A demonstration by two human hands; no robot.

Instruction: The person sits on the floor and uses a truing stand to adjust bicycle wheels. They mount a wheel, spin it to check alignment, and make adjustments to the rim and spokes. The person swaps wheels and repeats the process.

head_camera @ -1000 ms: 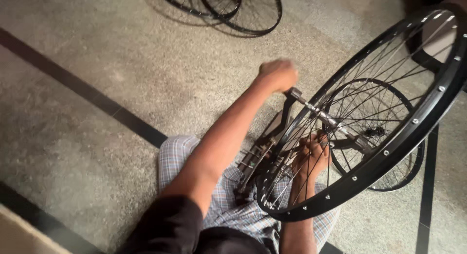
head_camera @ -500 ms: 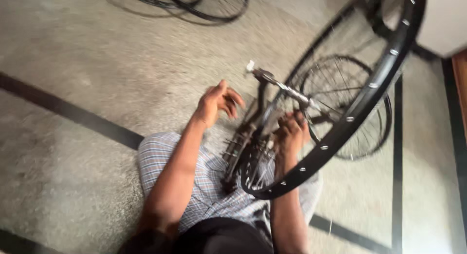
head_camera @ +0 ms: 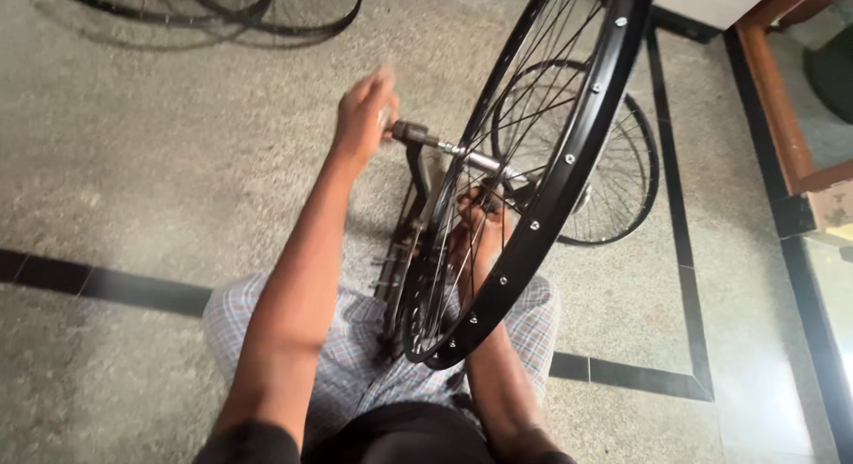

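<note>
A black bicycle wheel rim (head_camera: 569, 162) with thin metal spokes stands upright on a dark metal stand (head_camera: 410, 242) between my knees. Its steel axle (head_camera: 444, 146) sticks out to the left. My left hand (head_camera: 364, 113) is at the axle's left end, fingers curled around it, slightly blurred. My right hand (head_camera: 480, 220) reaches in behind the spokes close to the hub, fingers bent on the spokes or hub; the rim partly hides it.
A second spoked wheel (head_camera: 613, 171) lies on the speckled floor behind the stand. More rims (head_camera: 267, 11) lie at the top left. A wooden frame (head_camera: 777, 100) stands at the right. Black inlay strips (head_camera: 107, 286) cross the floor.
My left hand went from open and off the axle back onto its left end. The view swung, so the wheel now stands more upright and central.
</note>
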